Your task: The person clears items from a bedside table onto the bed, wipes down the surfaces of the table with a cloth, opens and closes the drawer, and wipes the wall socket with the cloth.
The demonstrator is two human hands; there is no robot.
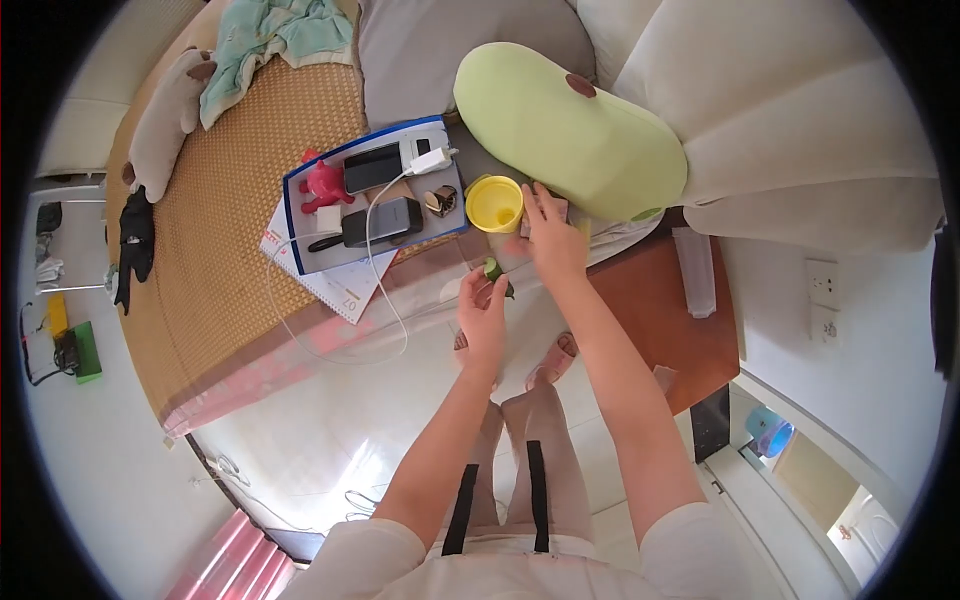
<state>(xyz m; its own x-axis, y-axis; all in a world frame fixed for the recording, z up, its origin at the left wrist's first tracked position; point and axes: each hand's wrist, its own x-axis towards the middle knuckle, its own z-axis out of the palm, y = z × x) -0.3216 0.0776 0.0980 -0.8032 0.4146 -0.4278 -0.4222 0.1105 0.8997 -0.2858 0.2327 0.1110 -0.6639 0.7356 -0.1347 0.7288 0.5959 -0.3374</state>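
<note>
My left hand [483, 308] is closed on a small green object [492, 269], with a darker green part showing below the fingers. A little to the right and higher, my right hand [550, 232] reaches to the right side of a yellow cup [494, 204]. Its fingers lie over a small flat item whose edges show around them; whether they grip it I cannot tell. Left of the cup, a blue-rimmed tray [379, 240] holds a black phone [372, 169], a pink figure [325, 186], a dark grey device [383, 222] and a white charger [431, 161] with its cable.
A long green cushion [570, 130] lies behind the cup on the bed. Under the tray is a calendar [345, 285]. The woven mat [220, 240] spreads left. At the right stands a brown table [660, 300] with a clear plastic container [694, 272].
</note>
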